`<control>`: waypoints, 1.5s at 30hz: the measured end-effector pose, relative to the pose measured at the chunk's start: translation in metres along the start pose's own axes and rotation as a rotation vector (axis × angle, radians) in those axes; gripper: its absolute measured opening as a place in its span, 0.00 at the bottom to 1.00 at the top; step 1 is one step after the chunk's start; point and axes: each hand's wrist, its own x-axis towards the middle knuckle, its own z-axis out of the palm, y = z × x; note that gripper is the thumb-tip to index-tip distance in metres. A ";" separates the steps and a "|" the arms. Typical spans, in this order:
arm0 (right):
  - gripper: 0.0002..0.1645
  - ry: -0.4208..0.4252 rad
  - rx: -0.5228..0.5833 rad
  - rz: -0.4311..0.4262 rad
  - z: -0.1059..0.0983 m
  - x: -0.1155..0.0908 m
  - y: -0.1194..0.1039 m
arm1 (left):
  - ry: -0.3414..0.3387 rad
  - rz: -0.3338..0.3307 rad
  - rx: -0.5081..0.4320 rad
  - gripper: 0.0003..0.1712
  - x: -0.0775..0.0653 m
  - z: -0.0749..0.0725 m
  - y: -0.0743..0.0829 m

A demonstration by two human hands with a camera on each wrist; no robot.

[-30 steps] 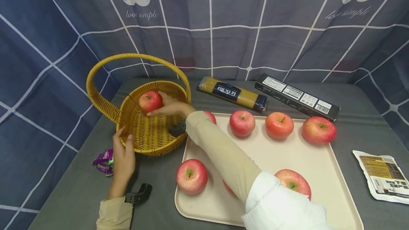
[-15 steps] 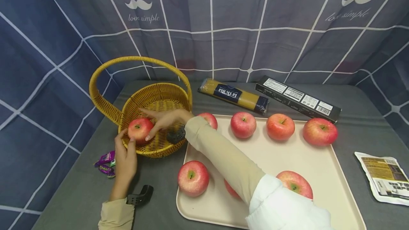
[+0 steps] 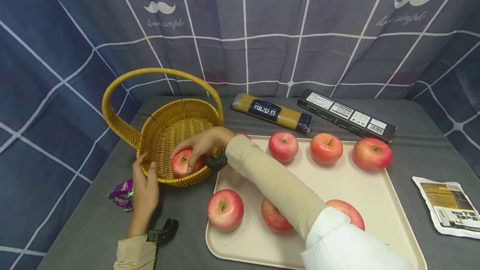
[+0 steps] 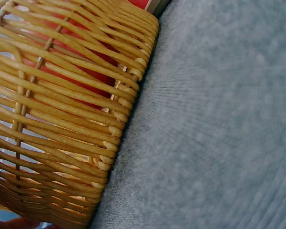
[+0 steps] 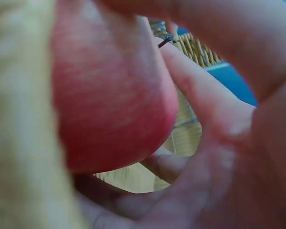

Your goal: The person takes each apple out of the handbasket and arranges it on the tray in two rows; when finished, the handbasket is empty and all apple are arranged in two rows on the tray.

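A yellow wicker basket [image 3: 165, 124] with a tall arched handle stands on the left of the table. Inside it, at the near right side, a red apple [image 3: 181, 163] sits in the grasp of my right hand [image 3: 206, 141], fingers and thumb curled round it. The right wrist view has this apple [image 5: 114, 105] close up, with the fingers around it. My left hand [image 3: 147, 188] holds the basket's near left rim. Seen from the left wrist, the basket's woven side [image 4: 62, 109] fills the left half, and red shows through the gaps.
Right of the basket, a cream tray [image 3: 240, 245] carries several red apples [image 3: 225, 210]. Behind it lie a pasta packet [image 3: 271, 111] and a long black box [image 3: 346, 115]. A white-edged pouch [image 3: 448, 207] lies far right, and purple-wrapped sweets [image 3: 123, 195] lie by my left hand.
My right hand has carried the apple from the basket's far left part to its near left, then rightward to the near right side. The left hand has stayed at the rim.
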 end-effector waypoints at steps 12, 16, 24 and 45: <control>0.35 0.232 -0.047 -0.145 -0.010 -0.087 -0.011 | -0.007 -0.004 -0.011 0.26 -0.002 0.000 -0.001; 0.35 0.310 -0.037 -0.151 -0.003 -0.143 -0.006 | -0.021 -0.018 -0.016 0.27 -0.004 0.001 -0.002; 0.38 0.545 -0.104 -0.011 0.044 -0.271 0.037 | -0.022 -0.014 -0.005 0.27 -0.005 0.002 -0.002; 0.43 0.964 -0.079 0.117 0.246 -0.411 0.145 | -0.047 -0.036 -0.048 0.27 -0.006 0.000 0.001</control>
